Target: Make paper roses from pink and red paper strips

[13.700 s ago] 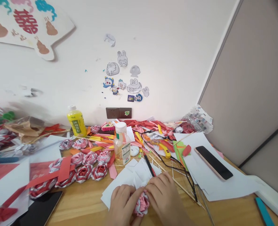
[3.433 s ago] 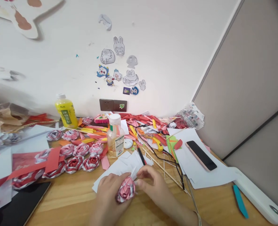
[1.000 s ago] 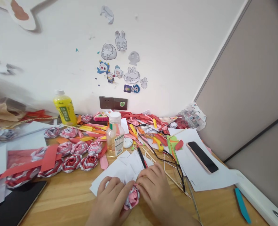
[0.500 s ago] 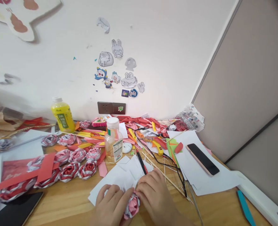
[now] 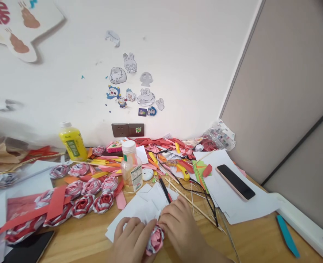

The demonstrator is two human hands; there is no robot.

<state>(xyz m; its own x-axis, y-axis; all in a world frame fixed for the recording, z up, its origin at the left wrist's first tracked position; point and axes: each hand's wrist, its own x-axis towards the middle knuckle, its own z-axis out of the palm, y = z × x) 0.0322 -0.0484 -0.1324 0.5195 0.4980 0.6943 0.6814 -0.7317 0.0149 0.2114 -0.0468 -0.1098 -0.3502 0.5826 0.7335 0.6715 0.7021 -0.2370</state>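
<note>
At the bottom of the view, about mid-width: pink-and-white paper rose (image 5: 156,239), held between both hands over the tabletop (image 5: 81,237). Can't tell if it touches the wood. Left hand (image 5: 132,233): fingers curled around the rose's left side, gripping it. Right hand (image 5: 179,226): fingers bunched, pinching the rose's upper right edge; exact contact spot hidden.

Just beyond the hands: overlapping white paper sheets (image 5: 135,208), near edge partly behind the left hand. Black-and-red pen (image 5: 165,190) lies on them, pointing toward the right hand. Thin wooden sticks (image 5: 192,203) and a black cable (image 5: 198,191) to the right of that.

Past the sheets: clear bottle (image 5: 131,171) with white cap, upright, a little liquid in the bottom. Left of it: finished-looking paper roses (image 5: 103,202), pink and red, lying in rows, some under a red paper strip (image 5: 56,204). Behind: loose colored paper strips (image 5: 109,164), yellow drink bottle (image 5: 73,145) upright at left, yellow-handled tool (image 5: 183,171) at right.

Far right: phone (image 5: 235,182), dark screen up, on white paper (image 5: 240,212); teal flat piece (image 5: 287,235) near a long white device (image 5: 309,223). Wall behind: socket plate (image 5: 120,130), cartoon cutouts (image 5: 145,97) above it.
</note>
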